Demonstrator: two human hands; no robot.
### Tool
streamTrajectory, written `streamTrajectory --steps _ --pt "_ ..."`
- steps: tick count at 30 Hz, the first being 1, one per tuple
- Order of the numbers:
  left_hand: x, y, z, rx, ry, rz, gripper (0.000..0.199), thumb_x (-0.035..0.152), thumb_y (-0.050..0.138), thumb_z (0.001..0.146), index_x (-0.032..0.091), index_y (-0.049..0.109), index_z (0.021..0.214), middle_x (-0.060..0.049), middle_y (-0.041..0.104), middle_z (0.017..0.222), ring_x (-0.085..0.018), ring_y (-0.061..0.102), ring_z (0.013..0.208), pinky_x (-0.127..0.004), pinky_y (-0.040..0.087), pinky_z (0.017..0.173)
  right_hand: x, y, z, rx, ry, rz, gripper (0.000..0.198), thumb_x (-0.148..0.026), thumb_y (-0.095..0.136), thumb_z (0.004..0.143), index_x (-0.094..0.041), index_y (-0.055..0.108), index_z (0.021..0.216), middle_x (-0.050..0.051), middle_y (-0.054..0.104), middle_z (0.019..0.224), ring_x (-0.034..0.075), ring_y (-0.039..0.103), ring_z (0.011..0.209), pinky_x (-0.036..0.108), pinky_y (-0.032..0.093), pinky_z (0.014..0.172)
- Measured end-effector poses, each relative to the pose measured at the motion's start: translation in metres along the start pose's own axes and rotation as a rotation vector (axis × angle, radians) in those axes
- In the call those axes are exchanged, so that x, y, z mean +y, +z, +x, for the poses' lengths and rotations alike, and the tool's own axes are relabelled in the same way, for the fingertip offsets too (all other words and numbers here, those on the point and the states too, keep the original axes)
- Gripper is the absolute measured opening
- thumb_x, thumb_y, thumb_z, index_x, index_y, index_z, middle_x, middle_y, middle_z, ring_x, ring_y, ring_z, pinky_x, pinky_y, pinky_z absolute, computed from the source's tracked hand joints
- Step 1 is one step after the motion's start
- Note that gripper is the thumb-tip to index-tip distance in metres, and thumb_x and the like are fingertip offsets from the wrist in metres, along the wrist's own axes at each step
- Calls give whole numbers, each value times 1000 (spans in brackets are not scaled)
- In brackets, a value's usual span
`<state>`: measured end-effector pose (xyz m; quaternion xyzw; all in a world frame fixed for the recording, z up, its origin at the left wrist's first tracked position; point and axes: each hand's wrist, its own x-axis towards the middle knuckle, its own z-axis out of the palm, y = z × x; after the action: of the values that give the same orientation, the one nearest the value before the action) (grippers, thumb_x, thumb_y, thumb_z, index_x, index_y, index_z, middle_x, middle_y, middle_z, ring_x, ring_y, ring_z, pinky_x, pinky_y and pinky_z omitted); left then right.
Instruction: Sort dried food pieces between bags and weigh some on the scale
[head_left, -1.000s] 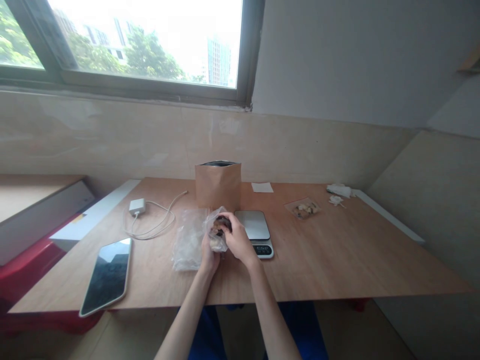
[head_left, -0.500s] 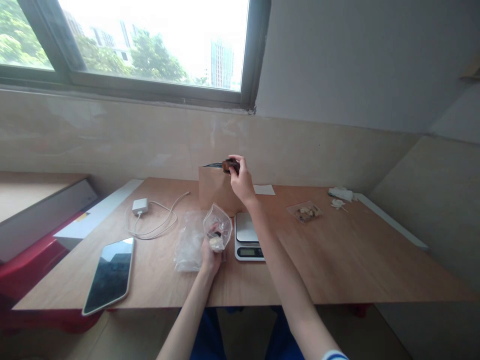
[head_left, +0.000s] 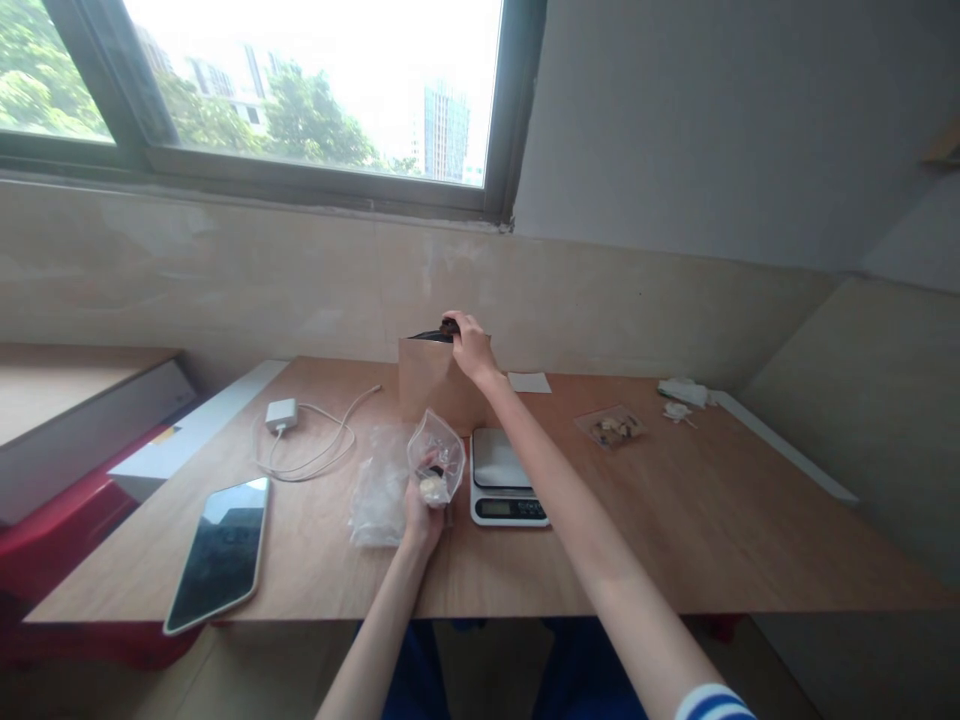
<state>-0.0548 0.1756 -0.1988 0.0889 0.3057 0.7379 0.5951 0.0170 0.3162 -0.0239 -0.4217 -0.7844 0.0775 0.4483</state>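
My left hand point(head_left: 422, 522) is closed around a clear zip bag point(head_left: 439, 440), its mouth spread wide. Pale and dark pieces lie in the bottom of that bag. Farther forward, my right hand point(head_left: 475, 350) pinches a dark brown piece point(head_left: 449, 326) at the top edge of a brown paper bag point(head_left: 431, 385). The piece is partly hidden by the fingers, and I cannot make out its kind. The paper bag stands upright with its dark opening showing. Below my right forearm sits a white kitchen scale point(head_left: 501, 462), partly covered by the arm.
Clear plastic bags point(head_left: 375, 505) lie left of my left hand. Farther left are a tablet point(head_left: 221, 550) and a white charger point(head_left: 281, 414) with its cable. To the right lie a filled clear bag point(head_left: 613, 428), a white card point(head_left: 529, 382) and a white packet point(head_left: 684, 391).
My right hand has moved slightly left with the brown piece, which now shows less between the fingers above the paper bag. My left hand and the zip bag have stayed put.
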Motion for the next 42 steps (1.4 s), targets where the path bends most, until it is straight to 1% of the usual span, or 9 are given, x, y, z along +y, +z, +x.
streamTrajectory --steps 6,10,14,20,24,29,34,38,42 --pt "1 0 -1 -26 3 -4 15 24 59 69 15 63 81 2 58 59 -7 51 44 -16 37 39 2 -11 -6 -98 -96 9 37 -5 39 78 -17 53 110 9 55 109 20 53 104 34 43 92" --pt "2 0 -2 -5 -12 -1 15 24 59 67 15 62 78 3 57 57 -6 48 40 -15 32 35 2 -11 -12 -102 -139 4 38 -7 39 78 -16 51 113 10 53 111 20 53 105 33 42 93" --pt "3 1 -3 -7 -6 4 14 24 59 68 15 62 78 2 58 59 -6 48 41 -15 33 36 1 -9 -14 -81 -141 20 38 -5 35 78 -16 51 111 10 53 111 19 52 106 33 41 93" --pt "3 2 -3 -2 -9 -5 12 20 57 68 15 62 78 2 58 58 -6 50 42 -16 36 38 2 -6 -13 99 -80 137 34 -8 32 81 -19 47 109 8 55 113 16 50 109 32 38 96" --pt "3 2 -2 0 -5 -16 11 20 57 69 15 62 78 3 58 58 -6 50 42 -16 38 40 1 -5 -13 157 -10 197 31 -12 29 85 -19 43 112 8 54 115 14 52 106 27 42 91" --pt "3 2 -2 -9 -18 -17 11 20 55 69 15 61 76 3 56 55 -7 49 42 -16 37 38 -3 -6 -11 65 -9 99 30 -9 34 80 -18 48 104 8 56 106 18 53 103 32 41 92" --pt "2 0 -1 -13 -6 -18 12 20 55 69 15 62 78 2 57 57 -7 50 43 -16 36 38 -11 -3 -11 52 67 -23 37 -4 39 74 -12 44 109 15 46 111 22 49 102 34 43 89" --pt "1 0 0 -29 2 -24 12 20 56 68 15 62 78 2 57 59 -7 49 43 -15 35 37 -14 -4 -12 72 86 -30 34 -5 43 72 -14 44 105 14 42 111 22 47 103 35 43 88" --pt "2 2 -1 3 4 -28 9 19 57 67 15 61 74 2 57 57 -6 48 41 -16 35 38 -15 -8 -10 64 107 -25 30 -5 47 70 -16 44 97 10 42 106 20 49 97 35 43 87"
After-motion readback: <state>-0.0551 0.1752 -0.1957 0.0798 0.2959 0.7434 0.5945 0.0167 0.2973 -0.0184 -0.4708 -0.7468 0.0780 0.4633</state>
